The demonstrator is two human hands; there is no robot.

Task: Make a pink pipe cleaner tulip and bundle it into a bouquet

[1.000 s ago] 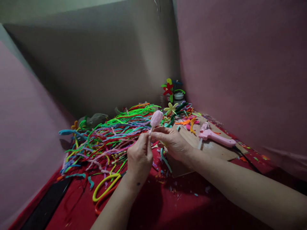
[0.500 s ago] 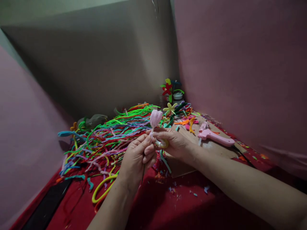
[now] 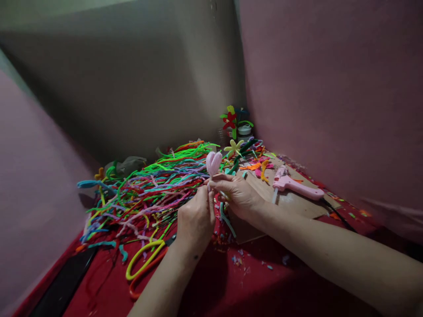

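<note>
A pale pink pipe-cleaner flower bud [image 3: 213, 162] stands upright between my two hands. My left hand [image 3: 195, 218] is closed, pinching its stem just below the bud. My right hand [image 3: 238, 195] is closed too, its fingers gripping the stem right under the bud from the right side. Both hands hover over a red cloth [image 3: 251, 281]. Behind them lies a big heap of coloured pipe cleaners [image 3: 145, 187].
A pink glue gun [image 3: 297, 187] lies on a cardboard sheet [image 3: 291, 202] to the right, its cord running off right. Scissors with yellow and orange handles [image 3: 145, 259] lie by my left forearm. Finished pipe-cleaner flowers [image 3: 234, 121] and a small jar [image 3: 245, 130] stand in the corner. Walls close in on three sides.
My left hand has turned on the stem, fingers uncurling then closing again. The bud has rotated slightly and stayed in place. My right hand kept its grip.
</note>
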